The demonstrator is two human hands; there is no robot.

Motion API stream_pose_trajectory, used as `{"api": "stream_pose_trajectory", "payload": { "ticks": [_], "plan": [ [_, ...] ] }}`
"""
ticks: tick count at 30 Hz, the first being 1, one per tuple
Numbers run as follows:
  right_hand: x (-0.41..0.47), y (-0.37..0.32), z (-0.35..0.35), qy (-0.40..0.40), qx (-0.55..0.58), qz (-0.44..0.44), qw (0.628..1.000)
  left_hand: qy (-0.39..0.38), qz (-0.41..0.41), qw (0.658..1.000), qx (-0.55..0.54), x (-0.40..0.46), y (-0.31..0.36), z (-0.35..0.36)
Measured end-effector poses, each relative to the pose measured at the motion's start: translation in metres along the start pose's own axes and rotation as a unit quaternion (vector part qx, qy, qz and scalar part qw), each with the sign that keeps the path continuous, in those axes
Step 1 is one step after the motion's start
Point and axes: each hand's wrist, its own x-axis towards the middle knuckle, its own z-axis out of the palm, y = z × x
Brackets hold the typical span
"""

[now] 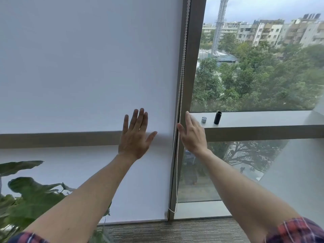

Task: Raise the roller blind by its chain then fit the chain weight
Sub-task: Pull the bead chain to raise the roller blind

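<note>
A white roller blind [84,71] hangs fully down over the left window, its bottom edge close to the floor. Along its right edge a white bead chain [182,67] hangs in a loop that ends low near the floor. My left hand [135,135] is spread flat in front of the blind fabric, fingers up. My right hand [192,135] is open edge-on just right of the chain, thumb touching or nearly touching it. On the window ledge [254,118] stand a black cylinder [217,117] and a small silver cap-like piece [203,119].
A dark vertical window frame [192,58] runs behind the chain. The right pane is uncovered, with trees and buildings outside. A leafy plant [29,195] stands at the lower left. Carpet [166,230] covers the floor below the blind.
</note>
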Motion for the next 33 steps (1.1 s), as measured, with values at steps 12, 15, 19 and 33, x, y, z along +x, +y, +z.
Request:
{"api": "stream_pose_trajectory", "payload": {
  "ticks": [12, 15, 19, 33],
  "plan": [
    [0.005, -0.016, 0.002, -0.014, 0.217, 0.075, 0.973, -0.054, 0.012, 0.995, -0.080, -0.011, 0.013, 0.012],
    [0.014, -0.021, 0.004, -0.006, 0.230, 0.089, 0.969, -0.058, 0.025, 0.993, -0.098, -0.008, 0.019, 0.012],
    [0.018, -0.026, 0.007, 0.003, 0.239, 0.087, 0.967, -0.064, 0.028, 0.985, -0.157, -0.004, 0.028, 0.011],
    [-0.031, -0.037, 0.014, -0.044, 0.300, -0.001, 0.953, 0.018, -0.126, 0.839, -0.528, 0.045, 0.074, -0.022]
  ]
}}
